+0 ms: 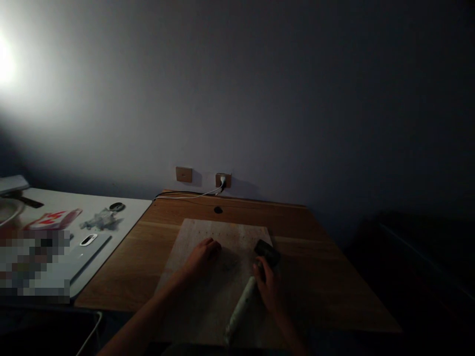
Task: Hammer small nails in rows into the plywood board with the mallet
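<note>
A pale wooden board (208,296) lies on the brown table, with a row of small dark specks near its far edge. Resting on its left half is my left hand (204,252), fingers curled and pressed together; whatever they hold, if anything, is hidden. My right hand (267,282) is closed around the neck of a mallet, just below the black mallet head (267,252). The light-coloured mallet handle (241,306) slants toward the board's near edge. A small dark cluster (229,267), too dim to name, lies between my hands.
A white table (137,210) adjoins on the left, bearing a flat scale-like device (89,241), crumpled clear plastic (102,220), a red and white packet (55,218) and a round dark object (117,206). Cables (193,196) run along the wall to a socket (223,180).
</note>
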`<state>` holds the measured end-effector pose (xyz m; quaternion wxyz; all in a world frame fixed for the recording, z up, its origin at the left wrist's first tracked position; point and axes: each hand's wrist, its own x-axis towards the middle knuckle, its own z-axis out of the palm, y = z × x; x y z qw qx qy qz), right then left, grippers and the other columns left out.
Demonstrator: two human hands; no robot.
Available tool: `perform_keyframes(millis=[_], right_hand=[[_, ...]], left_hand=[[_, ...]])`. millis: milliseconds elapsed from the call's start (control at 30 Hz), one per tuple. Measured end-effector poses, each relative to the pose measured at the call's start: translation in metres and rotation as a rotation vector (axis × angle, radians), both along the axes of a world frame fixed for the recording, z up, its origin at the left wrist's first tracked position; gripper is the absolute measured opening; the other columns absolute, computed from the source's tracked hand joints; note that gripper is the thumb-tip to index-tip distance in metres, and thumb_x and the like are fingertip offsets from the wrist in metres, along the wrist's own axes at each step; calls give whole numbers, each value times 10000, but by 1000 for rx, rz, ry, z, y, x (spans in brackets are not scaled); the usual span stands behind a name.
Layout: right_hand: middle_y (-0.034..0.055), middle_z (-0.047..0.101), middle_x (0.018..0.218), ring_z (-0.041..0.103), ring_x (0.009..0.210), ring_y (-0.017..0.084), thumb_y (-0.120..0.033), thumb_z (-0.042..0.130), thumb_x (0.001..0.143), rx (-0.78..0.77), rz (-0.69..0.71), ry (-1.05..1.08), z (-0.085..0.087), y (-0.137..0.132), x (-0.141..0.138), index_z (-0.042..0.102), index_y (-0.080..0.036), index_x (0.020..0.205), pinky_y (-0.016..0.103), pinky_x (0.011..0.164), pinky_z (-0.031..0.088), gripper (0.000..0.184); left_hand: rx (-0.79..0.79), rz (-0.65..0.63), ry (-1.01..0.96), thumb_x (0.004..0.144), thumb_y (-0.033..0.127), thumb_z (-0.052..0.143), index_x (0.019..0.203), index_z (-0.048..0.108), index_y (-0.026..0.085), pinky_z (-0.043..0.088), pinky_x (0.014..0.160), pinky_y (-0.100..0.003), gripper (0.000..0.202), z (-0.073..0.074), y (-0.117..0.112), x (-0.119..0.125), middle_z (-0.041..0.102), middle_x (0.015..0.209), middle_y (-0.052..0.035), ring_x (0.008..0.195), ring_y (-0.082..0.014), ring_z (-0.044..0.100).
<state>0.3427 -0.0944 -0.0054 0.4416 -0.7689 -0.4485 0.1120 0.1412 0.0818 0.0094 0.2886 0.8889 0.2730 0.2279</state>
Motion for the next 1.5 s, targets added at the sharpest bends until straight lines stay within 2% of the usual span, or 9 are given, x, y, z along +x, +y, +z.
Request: perform_keyframes(millis=[133,333,467,600,767,933,1167,1333,1500], right_hand=[[142,758,1180,720,1079,300,-558,444,958,-1,12,-10,0,-1,0,723,-195,1195,418,961,552,516],[148,773,1129,720,1092,296,-572,445,945,56,25,-17,1,1,2,758,-179,1073,402,979,547,519],[149,752,1193,702,1130,294,-547,418,973,15,39,-35,1,0,0,747,-182,1139,411,996,531,519],[135,760,1173,710,1105,279,-519,420,992,13,50,-93,5,-2,-1,747,-201,1146,396,992,528,481],[138,761,1164,722,1076,273,-467,404,1010,-18,33,-121,8,-3,-2,730,-183,1163,391,950,547,459],[132,753,1187,709,1104,277,-456,421,1004,-22,48,-127,9,-3,0,730,-194,1158,405,987,524,433],[138,747,1195,706,1098,278,-464,406,1010,-31,75,-106,11,-7,2,709,-180,1179,404,972,522,448],[148,754,1164,706,1084,289,-475,418,995,-25,80,-113,12,-6,3,721,-176,1141,411,961,518,451],[137,755,1158,708,1068,275,-475,429,993,-19,78,-99,11,-7,3,720,-193,1141,397,954,517,432]], left_hand=[[-7,-6,-19,935,204,471,971,653,185,506,821,-304,187,1,-1,-1,646,994,-74,881,-183,621],[-3,-27,-30,951,202,436,1020,655,188,512,830,-308,230,-1,1,-3,653,1009,-77,899,-186,631],[77,-54,-26,941,197,434,1022,659,180,510,850,-322,239,-2,-1,-2,637,1036,-94,928,-199,611],[160,-54,-36,928,219,449,1001,664,168,507,843,-340,233,-1,-1,0,626,1055,-109,934,-216,589],[150,-75,-25,933,263,466,974,689,182,505,847,-365,241,-1,-1,0,639,1032,-106,928,-235,594],[195,-76,-31,936,233,452,969,668,176,508,858,-367,226,1,-2,-2,624,1049,-116,940,-234,596],[213,-17,6,861,255,594,960,662,185,503,896,-380,138,2,-1,-5,609,1088,-106,980,-244,596],[218,-10,33,868,205,579,921,657,181,494,929,-382,97,1,-3,-5,607,1094,-104,1005,-241,591],[199,-16,21,911,195,532,970,642,181,491,931,-386,126,1,-3,-5,612,1095,-109,1006,-233,588]])
